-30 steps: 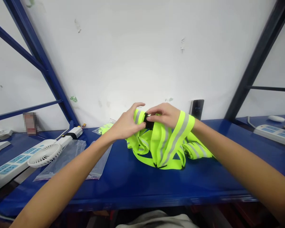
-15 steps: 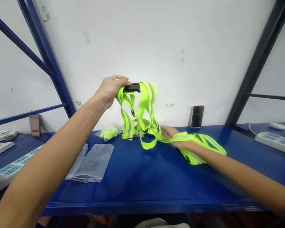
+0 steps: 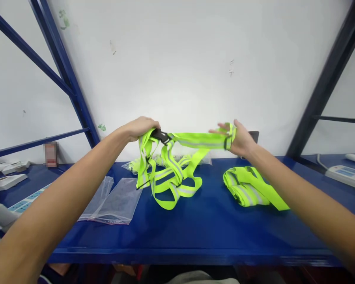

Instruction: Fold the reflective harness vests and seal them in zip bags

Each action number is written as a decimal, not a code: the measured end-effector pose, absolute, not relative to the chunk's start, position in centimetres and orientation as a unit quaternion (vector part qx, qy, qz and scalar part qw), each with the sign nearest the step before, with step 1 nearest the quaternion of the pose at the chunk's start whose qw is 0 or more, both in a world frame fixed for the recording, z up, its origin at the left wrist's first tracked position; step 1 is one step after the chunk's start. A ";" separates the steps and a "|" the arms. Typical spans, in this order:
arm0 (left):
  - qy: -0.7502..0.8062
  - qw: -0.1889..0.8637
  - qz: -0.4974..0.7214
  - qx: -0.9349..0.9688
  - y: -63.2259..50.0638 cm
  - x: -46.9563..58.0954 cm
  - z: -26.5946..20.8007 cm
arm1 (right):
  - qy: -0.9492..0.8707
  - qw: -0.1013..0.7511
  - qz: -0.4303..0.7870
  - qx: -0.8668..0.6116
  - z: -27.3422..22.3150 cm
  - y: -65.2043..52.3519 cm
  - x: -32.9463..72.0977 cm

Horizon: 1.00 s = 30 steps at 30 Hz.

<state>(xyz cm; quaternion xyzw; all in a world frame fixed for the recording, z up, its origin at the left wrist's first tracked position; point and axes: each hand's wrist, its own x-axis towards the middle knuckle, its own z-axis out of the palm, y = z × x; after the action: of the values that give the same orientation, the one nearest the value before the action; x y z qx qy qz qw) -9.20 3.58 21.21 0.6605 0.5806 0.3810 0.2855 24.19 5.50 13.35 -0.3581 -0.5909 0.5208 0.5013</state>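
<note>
A neon-yellow reflective strap vest (image 3: 168, 173) hangs between my hands above the blue shelf (image 3: 195, 228). My left hand (image 3: 140, 127) grips the vest's end by its black buckle (image 3: 162, 137). My right hand (image 3: 238, 138) holds the other end of the belt band stretched level, fingers partly spread, the strap looped over the palm. The vest's lower loops droop down and touch the shelf. A second folded yellow vest (image 3: 250, 189) lies on the shelf under my right forearm.
Clear plastic bags (image 3: 112, 199) lie left of the hanging vest. A bagged yellow vest (image 3: 131, 165) sits by the wall. A dark device (image 3: 254, 136) stands behind my right hand. White power strips (image 3: 347, 173) lie at far right and at left (image 3: 6, 181). Blue rack posts (image 3: 68, 75) flank the shelf.
My left hand lowered with the buckle end. My right hand rose from the shelf, took the other strap end and pulled the band out level. The second vest stayed on the shelf.
</note>
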 end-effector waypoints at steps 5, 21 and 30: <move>0.584 0.484 0.284 0.586 2.9 -10.5 19.5 | -0.667 0.275 0.313 -0.617 11.0 7.1 25.0; 0.444 0.450 0.272 0.725 0.9 -7.9 18.5 | -0.909 0.292 -0.067 -0.290 14.7 0.8 16.2; 0.442 0.220 0.261 0.829 -0.8 -7.2 19.8 | -0.890 0.319 0.038 -0.323 18.2 0.0 18.0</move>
<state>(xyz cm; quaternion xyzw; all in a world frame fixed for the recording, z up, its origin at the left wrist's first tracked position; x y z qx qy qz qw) -7.21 -0.78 19.78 0.8292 0.4425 0.2611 0.2200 18.00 -0.03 18.22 -0.3227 -0.8905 0.0378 0.3185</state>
